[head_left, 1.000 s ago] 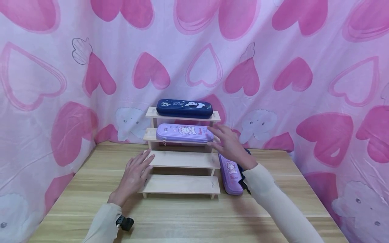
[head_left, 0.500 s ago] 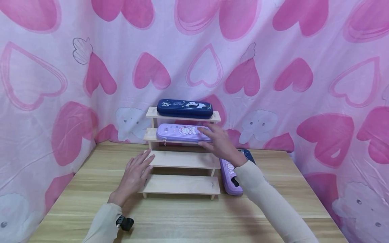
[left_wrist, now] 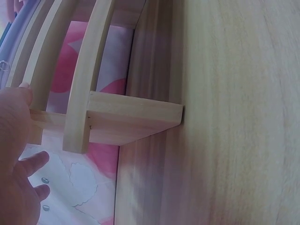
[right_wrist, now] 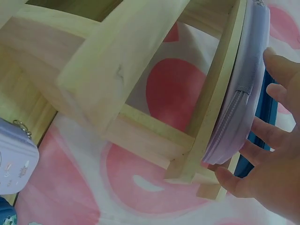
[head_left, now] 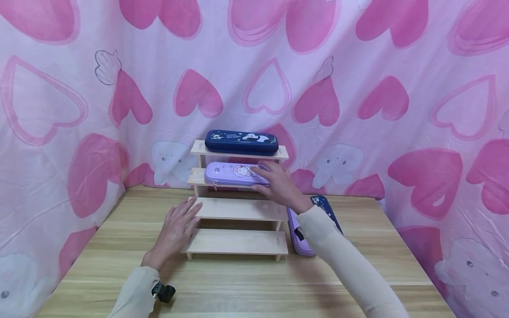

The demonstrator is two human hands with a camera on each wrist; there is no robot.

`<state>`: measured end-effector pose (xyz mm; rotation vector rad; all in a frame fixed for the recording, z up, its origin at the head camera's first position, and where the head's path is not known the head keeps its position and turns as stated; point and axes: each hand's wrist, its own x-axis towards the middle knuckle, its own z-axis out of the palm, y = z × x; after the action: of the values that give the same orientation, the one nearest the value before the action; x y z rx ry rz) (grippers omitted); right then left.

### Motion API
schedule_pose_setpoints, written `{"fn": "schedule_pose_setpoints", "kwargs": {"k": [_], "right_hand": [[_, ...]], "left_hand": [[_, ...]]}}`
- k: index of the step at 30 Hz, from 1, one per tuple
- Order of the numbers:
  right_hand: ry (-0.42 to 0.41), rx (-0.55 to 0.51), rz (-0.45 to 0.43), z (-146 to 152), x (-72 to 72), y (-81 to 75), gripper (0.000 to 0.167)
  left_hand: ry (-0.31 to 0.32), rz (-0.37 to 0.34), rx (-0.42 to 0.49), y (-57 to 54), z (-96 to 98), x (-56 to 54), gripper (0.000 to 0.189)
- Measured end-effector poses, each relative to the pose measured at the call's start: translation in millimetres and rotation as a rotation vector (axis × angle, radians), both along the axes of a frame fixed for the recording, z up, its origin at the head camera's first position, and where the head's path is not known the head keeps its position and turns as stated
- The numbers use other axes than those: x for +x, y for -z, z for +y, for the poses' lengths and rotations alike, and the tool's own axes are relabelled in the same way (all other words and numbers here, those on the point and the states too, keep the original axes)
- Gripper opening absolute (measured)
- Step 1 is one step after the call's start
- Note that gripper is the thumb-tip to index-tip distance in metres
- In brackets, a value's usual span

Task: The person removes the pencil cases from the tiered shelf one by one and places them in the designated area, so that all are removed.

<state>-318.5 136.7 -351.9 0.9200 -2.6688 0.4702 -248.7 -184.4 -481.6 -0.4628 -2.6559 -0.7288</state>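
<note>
A lilac pencil case with a cartoon print lies lengthwise on the second tier from the top of a pale wooden step rack. My right hand spreads loosely over its right end; the fingers run along its lid, and the thumb is low near its end in the right wrist view. That end is partly hidden by the hand. On the top tier sits a navy pencil case with a panda print. My left hand rests at the rack's left side, fingertips at the end of the third tier.
Right of the rack, a second lilac pencil case and another navy one lie on the wooden table, partly covered by my right forearm. A heart-patterned curtain hangs close behind the rack.
My right hand has moved left along the lilac case's lid, covering more of it. The case has kept its place on the tier, and my left hand has stayed still.
</note>
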Motion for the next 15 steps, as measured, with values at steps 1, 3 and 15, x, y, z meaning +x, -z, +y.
{"fn": "schedule_pose_setpoints", "kwargs": {"k": [1, 3, 15], "right_hand": [[0.000, 0.009, 0.004, -1.3, -0.8, -0.3, 0.057], [0.004, 0.032, 0.018, -4.0, -2.2, -1.0, 0.056], [0.020, 0.100, -0.009, -15.7, -10.0, -4.6, 0.059]], "left_hand": [[0.000, -0.003, 0.000, -0.4, -0.1, 0.3, 0.046], [-0.001, -0.009, 0.000, -1.1, -0.3, 0.8, 0.046], [0.013, 0.060, 0.003, 0.2, -0.4, 0.4, 0.044]]}}
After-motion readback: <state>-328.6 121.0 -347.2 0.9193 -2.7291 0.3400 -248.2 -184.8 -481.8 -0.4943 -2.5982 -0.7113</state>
